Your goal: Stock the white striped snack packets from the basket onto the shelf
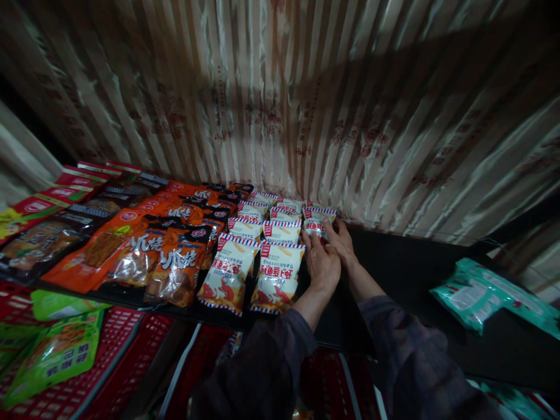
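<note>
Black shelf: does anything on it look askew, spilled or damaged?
The teal packs on the right lie at odd angles, unlike the white packets lined up in rows. No spill or tear shows in the dim light.

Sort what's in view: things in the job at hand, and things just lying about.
At hand:
- white packet at both hands' fingertips
- other white packets alongside
- black shelf beneath

Not being handled:
- orange packets
- green packets
- teal packets
- red basket
</note>
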Demonstrator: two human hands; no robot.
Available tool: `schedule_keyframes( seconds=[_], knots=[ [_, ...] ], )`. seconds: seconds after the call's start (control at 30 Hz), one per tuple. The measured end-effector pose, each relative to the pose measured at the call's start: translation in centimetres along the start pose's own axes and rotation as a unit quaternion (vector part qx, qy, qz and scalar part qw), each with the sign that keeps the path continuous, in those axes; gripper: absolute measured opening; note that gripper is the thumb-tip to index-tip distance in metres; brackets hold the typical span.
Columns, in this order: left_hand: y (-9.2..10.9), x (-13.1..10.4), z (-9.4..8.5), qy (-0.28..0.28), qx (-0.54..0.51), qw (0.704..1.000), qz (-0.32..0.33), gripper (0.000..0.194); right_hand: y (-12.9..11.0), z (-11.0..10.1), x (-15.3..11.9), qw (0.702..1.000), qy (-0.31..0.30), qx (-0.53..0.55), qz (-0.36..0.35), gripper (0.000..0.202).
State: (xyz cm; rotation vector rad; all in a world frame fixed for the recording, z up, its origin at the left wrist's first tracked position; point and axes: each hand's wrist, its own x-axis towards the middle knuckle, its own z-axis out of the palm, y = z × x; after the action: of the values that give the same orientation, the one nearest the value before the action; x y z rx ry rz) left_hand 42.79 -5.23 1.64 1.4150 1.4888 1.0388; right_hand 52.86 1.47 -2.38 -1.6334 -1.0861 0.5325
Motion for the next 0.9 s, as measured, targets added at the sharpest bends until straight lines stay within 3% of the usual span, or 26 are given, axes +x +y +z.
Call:
schedule_keyframes(
  seconds=[0.3, 0.57, 0.73, 0.83, 0.9],
  knots=[
    [0.0, -1.9, -0.2, -0.036, 0.013, 0.999, 0.017, 0.057, -1.2, -1.5, -1.9, 0.997, 0.051, -0.05, 0.025, 0.062],
    [0.0, -8.1, -2.5, -0.099, -0.01, 0.994, 0.051, 0.051, -2.2, -3.4, -6.3, 0.994, 0.104, -0.02, 0.008, 0.054],
    [-1.1, -11.1, -6.2, -0.216, 0.032, 0.973, 0.07, 0.047, -3.7, -5.1, -12.0, 0.994, 0.106, 0.019, -0.009, 0.05],
    [-2.7, -12.5, -10.0, -0.339, 0.108, 0.932, 0.072, 0.037, -4.4, -5.4, -16.7, 0.994, 0.074, 0.074, -0.014, 0.045],
    [-4.2, -13.5, -12.8, -0.408, 0.165, 0.895, 0.076, 0.03, -4.5, -5.2, -20.2, 0.994, 0.006, 0.11, -0.011, 0.04]
  ],
)
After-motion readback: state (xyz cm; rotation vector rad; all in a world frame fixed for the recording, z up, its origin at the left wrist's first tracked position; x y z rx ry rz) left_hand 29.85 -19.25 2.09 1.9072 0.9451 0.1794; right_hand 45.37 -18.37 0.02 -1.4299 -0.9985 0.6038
